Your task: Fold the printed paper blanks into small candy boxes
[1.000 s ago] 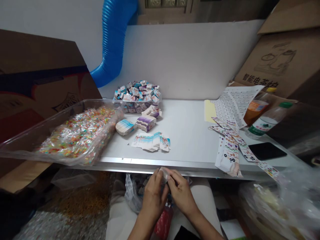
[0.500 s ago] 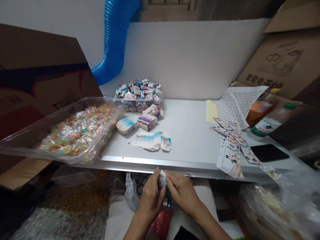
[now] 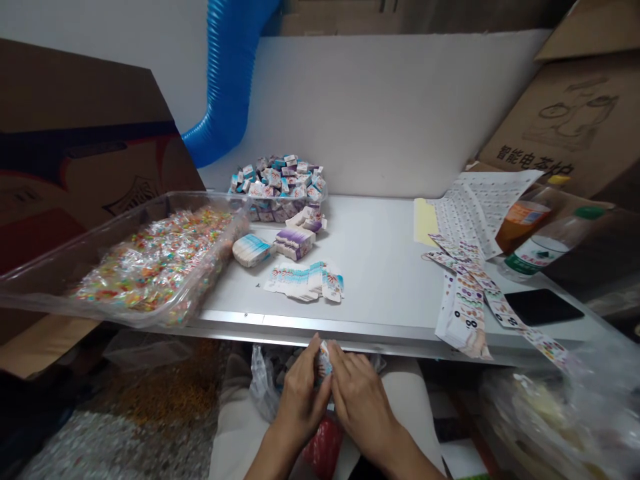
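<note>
Between my two hands, just below the table's front edge, is a small printed paper box (image 3: 325, 359), white with blue and orange marks. My left hand (image 3: 301, 387) grips it from the left, thumb and fingers closed on its side. Pressed against its right side are the closed fingers of my right hand (image 3: 361, 393). Much of the box is hidden by fingers. On the table in front lies a fanned row of flat blue-white box blanks (image 3: 305, 280). Behind it sit a blue-white stack of blanks (image 3: 251, 250) and a purple-white stack (image 3: 295, 243).
A clear tray (image 3: 200, 293) of small wrapped colourful pieces stands at left. Behind the stacks is a clear tub (image 3: 320, 200) heaped with folded boxes. Sticker sheets (image 3: 460, 307), a black phone (image 3: 543, 307) and a bottle (image 3: 537, 257) lie right. A red bag (image 3: 324, 445) is below my hands.
My right hand has turned and its fingers have closed in along the box's right side, covering more of it. The left hand stays nearly in place. The view has shifted slightly.
</note>
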The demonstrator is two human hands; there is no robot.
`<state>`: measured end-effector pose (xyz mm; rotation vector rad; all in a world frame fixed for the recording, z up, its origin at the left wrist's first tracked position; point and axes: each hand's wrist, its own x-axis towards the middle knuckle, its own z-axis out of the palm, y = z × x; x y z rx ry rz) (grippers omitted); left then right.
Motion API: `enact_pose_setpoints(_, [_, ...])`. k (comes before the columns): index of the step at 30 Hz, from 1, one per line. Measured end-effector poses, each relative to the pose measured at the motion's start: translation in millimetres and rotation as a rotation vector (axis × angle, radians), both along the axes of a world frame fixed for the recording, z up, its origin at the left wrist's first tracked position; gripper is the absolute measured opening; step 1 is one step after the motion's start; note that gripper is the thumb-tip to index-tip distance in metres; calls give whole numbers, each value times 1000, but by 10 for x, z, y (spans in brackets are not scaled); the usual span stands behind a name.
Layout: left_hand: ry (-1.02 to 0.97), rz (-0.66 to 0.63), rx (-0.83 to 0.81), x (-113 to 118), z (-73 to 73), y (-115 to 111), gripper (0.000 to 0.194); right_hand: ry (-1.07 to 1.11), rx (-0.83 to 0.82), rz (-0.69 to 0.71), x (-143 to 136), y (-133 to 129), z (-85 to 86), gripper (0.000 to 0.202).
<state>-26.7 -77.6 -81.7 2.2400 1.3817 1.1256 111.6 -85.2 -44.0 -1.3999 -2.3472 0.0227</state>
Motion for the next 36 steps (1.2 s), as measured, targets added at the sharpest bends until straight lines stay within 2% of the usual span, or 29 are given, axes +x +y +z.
enact_pose_setpoints(3, [-6,11,5,-6,-33,-26,56,64,-9,-12,-20,-52,-87,53])
enact_pose_setpoints(6, [13,0,24,-33,-114,-61,54,132,-152,57,60,51,-83,44])
enact_pose_setpoints(8, [55,10,14,-58,-191,-73,50,214,-278,97,164,250,-48,33])
enact_pose_setpoints(9, [82,20,1,-69,-232,-72,49,263,-300,73,221,384,-27,31])
enact_pose_setpoints(11, [143,36,-35,-82,-302,-55,44,339,-206,-63,319,688,16,29])
enact_pose_setpoints(14, [243,80,-102,-67,-333,-14,40,227,-39,-118,380,1112,66,45])
enact_pose_setpoints(16, [300,113,-116,-48,-304,0,48,89,-34,-68,379,1308,85,53])
enact_pose_setpoints(18, [316,114,-105,-42,-264,-5,61,-15,-75,8,391,1429,98,44])
enact_pose_setpoints(20, [296,95,-84,-51,-236,-19,60,-65,-106,82,442,1493,116,30])
enact_pose_setpoints(24, [242,117,15,-53,-160,-9,42,5,-70,144,600,1458,226,24])
enact_pose_setpoints(26, [205,158,109,-14,-47,36,43,174,40,76,613,1313,323,25])
enact_pose_setpoints(28, [175,233,221,39,117,102,55,414,74,-7,549,1082,425,27])
enact_pose_setpoints(30, [182,277,287,76,283,173,71,624,-138,-2,439,825,503,26])
enact_pose_setpoints(31, [205,268,308,82,348,203,72,687,-267,27,386,714,525,26])
enact_pose_setpoints(33, [278,189,281,64,423,239,64,764,-475,57,310,566,524,26])
enact_pose_setpoints(36, [350,66,186,3,429,226,56,780,-655,52,293,537,435,23])
